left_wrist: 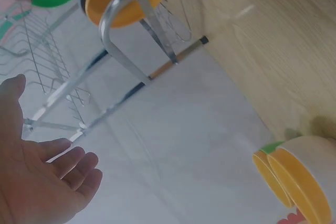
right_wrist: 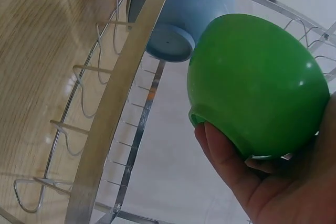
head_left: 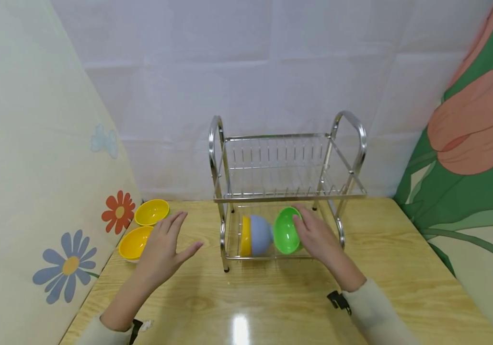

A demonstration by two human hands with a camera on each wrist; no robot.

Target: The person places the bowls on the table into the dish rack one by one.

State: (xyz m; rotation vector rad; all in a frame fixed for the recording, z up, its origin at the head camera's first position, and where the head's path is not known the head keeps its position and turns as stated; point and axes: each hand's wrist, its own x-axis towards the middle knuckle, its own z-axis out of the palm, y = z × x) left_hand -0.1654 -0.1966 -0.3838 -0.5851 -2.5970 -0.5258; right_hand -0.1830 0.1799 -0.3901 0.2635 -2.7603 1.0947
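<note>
My right hand [head_left: 315,232] grips a green bowl [head_left: 286,231] at the front of the rack's lower tier, its hollow side facing up toward the head view. In the right wrist view the thumb lies by the foot of the green bowl [right_wrist: 257,85]. Left of it, a blue bowl with a yellow inside [head_left: 261,235] stands on its side in the lower tier. My left hand [head_left: 162,249] is empty, thumb and fingers spread apart. Beside that hand are two bowls with yellow insides, a far one [head_left: 152,212] and a near one [head_left: 134,243] partly hidden by the fingers.
A two-tier metal dish rack [head_left: 289,196] stands on the wood-grain table [head_left: 203,306] against a white cloth backdrop [head_left: 177,96]. Its upper tier has a row of wire dividers. Flower-printed panels [head_left: 466,230] rise at both sides.
</note>
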